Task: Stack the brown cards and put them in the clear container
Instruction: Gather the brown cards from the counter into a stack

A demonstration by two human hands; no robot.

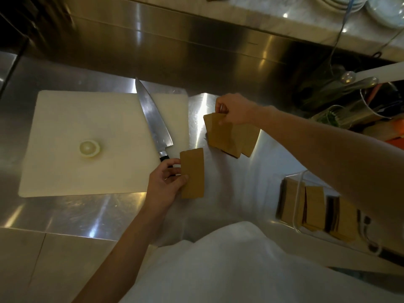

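Two hands held brown cards, with the clear container waiting at near right.

The clear container (314, 206), already part-filled, sat nearest, under the right forearm. The left hand (164, 184) pinched one upright card (192, 173); beyond it, across bare steel, the right hand (234, 109) gripped the fanned cards (229, 134), apparently touching the counter (122, 206).

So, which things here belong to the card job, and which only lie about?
Job: card in left hand; fanned cards under right hand; clear container with cards.
Lying about: knife; cutting board; onion piece; plates.
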